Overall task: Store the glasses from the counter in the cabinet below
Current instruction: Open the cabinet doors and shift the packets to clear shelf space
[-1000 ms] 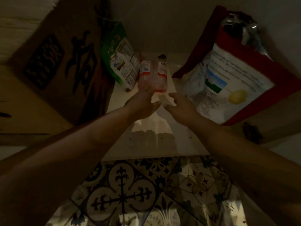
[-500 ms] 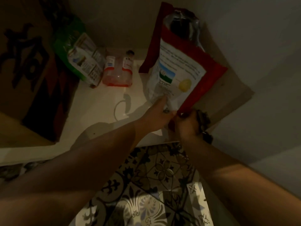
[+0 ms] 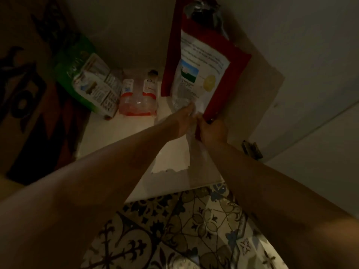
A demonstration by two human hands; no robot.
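- Low inside the cabinet, on its pale shelf, one clear glass stands near the right side, just in front of the red-and-white bag; dim light makes its outline faint.
- Left hand reaches to the glass, its fingers touching the base; whether they are curled round it or merely against it cannot be told.
- Right hand sits just beside the left, touching it, fingers curled at the bag's lower red edge; whether they pinch anything is hidden.
- One red-and-white bag leans tall against the right wall, reaching toward the shelf's back.
- One clear plastic pack with red trim sits at the back middle, holding two labelled bottles.
- One green-and-white packet leans in the back left corner, touching the plastic pack's left side.
- One brown box with black lettering stands along the shelf's left edge.
- Open shelf lies between the back row and the front edge, crossed only by the two forearms.
- Patterned floor tiles begin below the shelf's front edge.
- A metal hinge shows at the right.
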